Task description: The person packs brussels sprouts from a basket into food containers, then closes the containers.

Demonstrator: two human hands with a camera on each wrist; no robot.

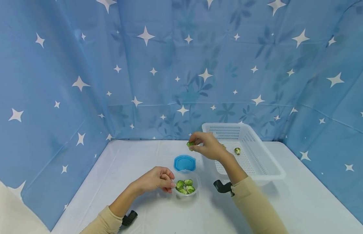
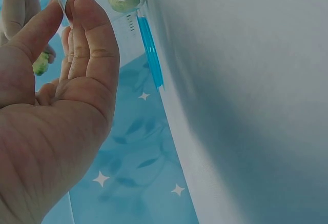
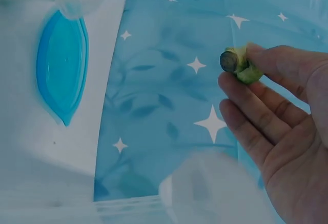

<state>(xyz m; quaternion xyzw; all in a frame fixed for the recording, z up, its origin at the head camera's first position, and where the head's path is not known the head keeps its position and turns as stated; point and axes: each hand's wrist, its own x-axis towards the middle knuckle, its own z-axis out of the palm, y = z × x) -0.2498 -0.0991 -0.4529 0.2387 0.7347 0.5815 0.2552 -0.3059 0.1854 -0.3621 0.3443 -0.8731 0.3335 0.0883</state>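
Observation:
My right hand (image 1: 209,145) pinches a Brussels sprout (image 3: 239,64) between thumb and fingertips, raised beside the left edge of the white basket. The sprout's cut stem end faces the right wrist camera. Nearer to me, my left hand (image 1: 158,179) pinches the left rim of a clear plastic container (image 1: 198,186), its thumb and index finger at the wall. Several green Brussels sprouts (image 1: 188,182) lie in that container. Just behind it is a blue lid (image 1: 185,163), lying on the white table.
The white perforated basket (image 1: 264,156) stands at the right, with a sprout (image 1: 237,150) on its floor and another partly hidden behind my right wrist. A blue curtain (image 1: 169,65) with white stars rises at the table's back and sides. Black wrist mounts (image 1: 222,186) stick out below both sleeves.

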